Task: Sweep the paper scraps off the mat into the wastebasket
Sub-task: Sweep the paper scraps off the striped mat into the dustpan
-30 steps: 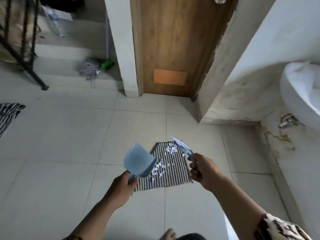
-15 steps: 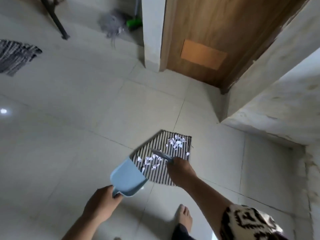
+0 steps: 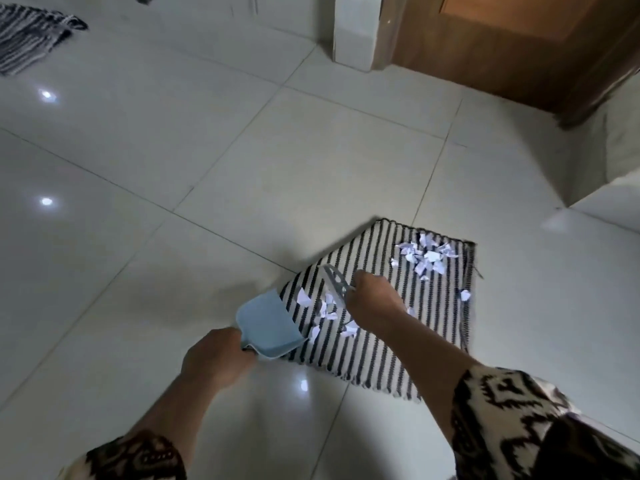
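A black-and-white striped mat (image 3: 433, 327) lies on the tiled floor. White paper scraps (image 3: 426, 256) are heaped near its far corner, and a few more scraps (image 3: 325, 308) lie near its left edge. My left hand (image 3: 216, 358) grips the handle of a light blue dustpan (image 3: 268, 323), whose mouth rests at the mat's left edge. My right hand (image 3: 372, 301) is closed on a small grey hand brush (image 3: 334, 280), held over the mat just right of the near scraps. No wastebasket is in view.
A wooden door (image 3: 512, 39) and a white door post (image 3: 353, 32) stand at the far side. A second striped mat (image 3: 27, 36) lies at the far left. A low tiled ledge (image 3: 620, 188) rises at the right.
The view has dropped lower and closer to the mat. Both hands have come down: the dustpan now rests at the mat's left edge and the brush is just above the near scraps.
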### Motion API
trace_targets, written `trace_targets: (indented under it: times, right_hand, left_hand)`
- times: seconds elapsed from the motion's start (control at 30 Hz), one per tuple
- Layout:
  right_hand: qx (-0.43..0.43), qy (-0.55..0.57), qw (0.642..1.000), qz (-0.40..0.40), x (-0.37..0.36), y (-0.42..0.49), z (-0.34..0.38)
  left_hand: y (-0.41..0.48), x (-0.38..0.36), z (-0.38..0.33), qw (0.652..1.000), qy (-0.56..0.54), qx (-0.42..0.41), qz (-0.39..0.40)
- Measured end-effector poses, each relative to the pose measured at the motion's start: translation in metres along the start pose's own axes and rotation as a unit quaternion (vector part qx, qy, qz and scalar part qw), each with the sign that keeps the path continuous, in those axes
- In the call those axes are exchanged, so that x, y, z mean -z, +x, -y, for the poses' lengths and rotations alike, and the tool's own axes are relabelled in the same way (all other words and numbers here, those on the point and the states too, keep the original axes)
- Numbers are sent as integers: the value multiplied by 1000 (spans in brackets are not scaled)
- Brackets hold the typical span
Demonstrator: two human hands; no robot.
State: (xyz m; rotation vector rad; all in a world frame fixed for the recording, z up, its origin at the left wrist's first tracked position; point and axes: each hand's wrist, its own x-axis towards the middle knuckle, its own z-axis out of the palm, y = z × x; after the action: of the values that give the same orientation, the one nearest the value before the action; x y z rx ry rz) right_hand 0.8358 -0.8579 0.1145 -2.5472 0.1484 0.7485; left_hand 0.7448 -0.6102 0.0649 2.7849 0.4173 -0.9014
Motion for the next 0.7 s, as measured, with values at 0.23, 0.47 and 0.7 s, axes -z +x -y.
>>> trace_targets:
  times: [0.23,0.47,0.7]
  right_hand:
    - [22,-66,997,-33,-17,39,8]
    - [52,-113,992,-27,-47,30,13]
    - [102,-160,982,1,-52,20,32]
  left_hand:
    - [52,-10,-8,998,65,-18,0]
    - [56,-10,-5,998,61,-11,20]
    - [48,0,-13,997,70,-22,23]
